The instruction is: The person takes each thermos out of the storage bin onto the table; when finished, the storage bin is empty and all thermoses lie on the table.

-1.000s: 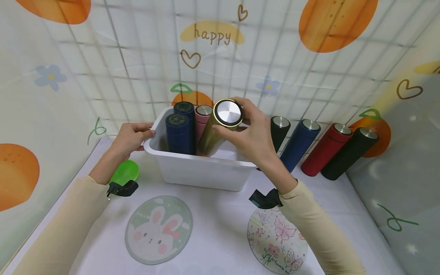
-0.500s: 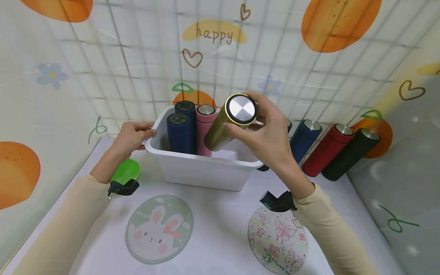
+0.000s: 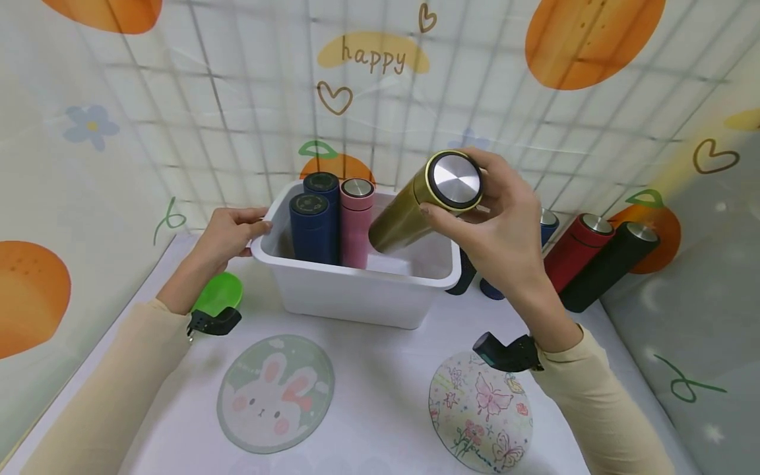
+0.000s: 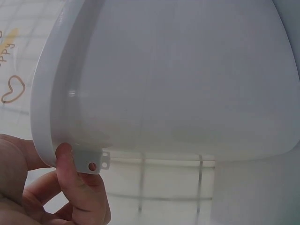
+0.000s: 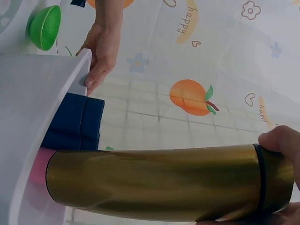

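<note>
A white plastic bin [image 3: 356, 297] stands at the back of the table. My left hand [image 3: 222, 239] grips the left end of its rim; the left wrist view shows the thumb and fingers [image 4: 77, 187] pinching the edge. With my right hand [image 3: 507, 221] I hold a gold thermos [image 3: 404, 214] around its silver-topped lid end. It is tilted, lid up to the right, and its base hangs over the bin's opening. Inside, two dark blue thermoses [image 3: 310, 231] and a pink thermos [image 3: 356, 224] stand upright at the left. The right wrist view shows the gold thermos [image 5: 154, 183] side-on.
Right of the bin, a red thermos [image 3: 576, 251] and a black thermos [image 3: 611, 267] lean at the back; others are partly hidden behind my right hand. A green bowl [image 3: 220, 293] sits near my left wrist. A bunny mat [image 3: 273, 396] and a butterfly mat [image 3: 481, 415] lie in front.
My right hand has lifted the gold thermos and carried it rightward, away from the pink thermos, tilting it further. My left hand has stayed on the rim.
</note>
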Action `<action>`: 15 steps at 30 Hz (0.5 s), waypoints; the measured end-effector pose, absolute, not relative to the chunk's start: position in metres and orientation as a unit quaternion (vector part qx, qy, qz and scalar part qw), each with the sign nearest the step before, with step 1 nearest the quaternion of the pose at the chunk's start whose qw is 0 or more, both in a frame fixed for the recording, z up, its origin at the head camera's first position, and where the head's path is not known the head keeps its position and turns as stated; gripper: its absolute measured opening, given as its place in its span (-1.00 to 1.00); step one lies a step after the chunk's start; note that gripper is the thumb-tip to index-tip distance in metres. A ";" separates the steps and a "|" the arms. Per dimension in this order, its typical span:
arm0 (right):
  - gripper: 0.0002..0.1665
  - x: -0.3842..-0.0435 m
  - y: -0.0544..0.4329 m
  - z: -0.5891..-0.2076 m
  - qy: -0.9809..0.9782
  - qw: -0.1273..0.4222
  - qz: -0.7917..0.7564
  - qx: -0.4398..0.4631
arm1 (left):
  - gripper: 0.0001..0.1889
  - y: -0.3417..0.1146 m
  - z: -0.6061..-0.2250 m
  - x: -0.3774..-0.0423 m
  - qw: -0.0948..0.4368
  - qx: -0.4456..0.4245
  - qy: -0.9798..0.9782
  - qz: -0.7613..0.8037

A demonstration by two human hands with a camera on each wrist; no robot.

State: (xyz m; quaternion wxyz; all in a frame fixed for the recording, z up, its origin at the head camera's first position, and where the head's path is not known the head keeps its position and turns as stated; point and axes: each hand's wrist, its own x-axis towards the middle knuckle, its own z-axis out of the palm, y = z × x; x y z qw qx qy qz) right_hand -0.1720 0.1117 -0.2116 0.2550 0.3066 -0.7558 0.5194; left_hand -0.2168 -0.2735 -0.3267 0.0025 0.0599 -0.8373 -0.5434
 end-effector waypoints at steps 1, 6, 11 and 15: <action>-0.33 -0.171 0.114 -0.210 -0.758 0.256 0.518 0.304 | -0.49 -0.274 -0.327 -0.217 0.002 0.060 -0.837 -0.544; -0.32 -0.167 0.123 -0.206 -0.763 0.264 0.512 0.293 | -0.49 -0.274 -0.327 -0.216 0.002 0.061 -0.835 -0.547; -0.30 -0.164 0.135 -0.205 -0.760 0.275 0.510 0.293 | -0.50 -0.274 -0.328 -0.217 0.008 0.058 -0.835 -0.547; -0.29 -0.163 0.144 -0.204 -0.765 0.276 0.504 0.291 | -0.51 -0.274 -0.328 -0.217 0.010 0.056 -0.835 -0.547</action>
